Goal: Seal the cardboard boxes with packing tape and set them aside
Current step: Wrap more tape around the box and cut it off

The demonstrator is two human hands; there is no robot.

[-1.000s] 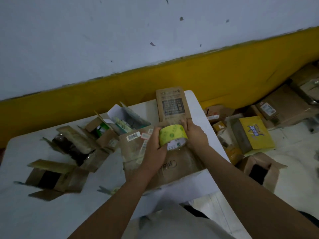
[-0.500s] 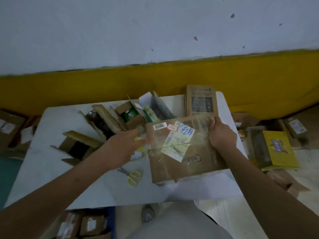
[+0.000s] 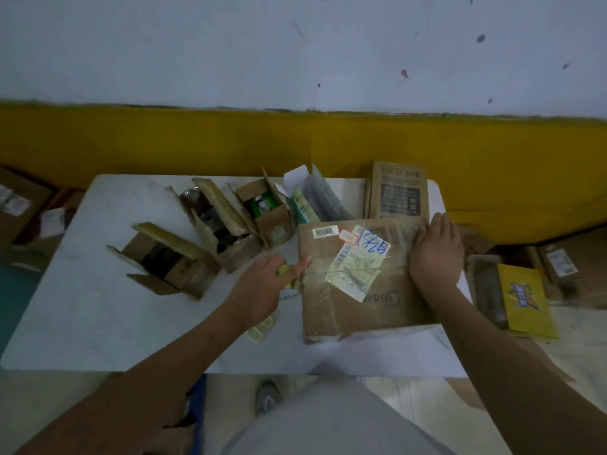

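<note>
White-painted wall (image 3: pixel 295 54) over a broad yellow band (image 3: pixel 164 139) formed the background; before it stood a white rectangular table (image 3: pixel 98 323).

Item 1: flat brown cardboard box (image 3: pixel 377 310), lying on the right near part of the table, flaps closed, glossy clear tape across its top. Bore a white shipping label (image 3: pixel 353 270), a small barcode sticker (image 3: pixel 325 231) and blue handwritten numerals.

Item 2: right hand (image 3: pixel 435 254), fingers straight and close together, palm pressed flat on the far right of the box top.

Item 3: left hand (image 3: pixel 262 287), at the left edge of the box, fingers curled over a yellow-green roll of packing tape (image 3: pixel 283 270), which was mostly hidden beneath it; forefinger extended and touching the box's left edge.

Item 4: yellow-handled scissors (image 3: pixel 261 328), flat on the table just near of the left hand, blurred.

Items 5 to 7: three small open brown cartons with raised flaps, in a row running from left middle to far centre (image 3: pixel 170 261), (image 3: pixel 220 224), (image 3: pixel 266 221). Contents dark in the first two; something green showed in the third.

Item 8: upright brown carton with a black printed panel (image 3: pixel 399 192), far right, just beyond the flat box.

Item 9: white and clear pouches (image 3: pixel 308 195), standing between the third open carton and the upright one.

Item 10: yellow printed carton (image 3: pixel 525 300), on the floor right of the table. More brown cartons (image 3: pixel 19 205) lay on the floor at left.
</note>
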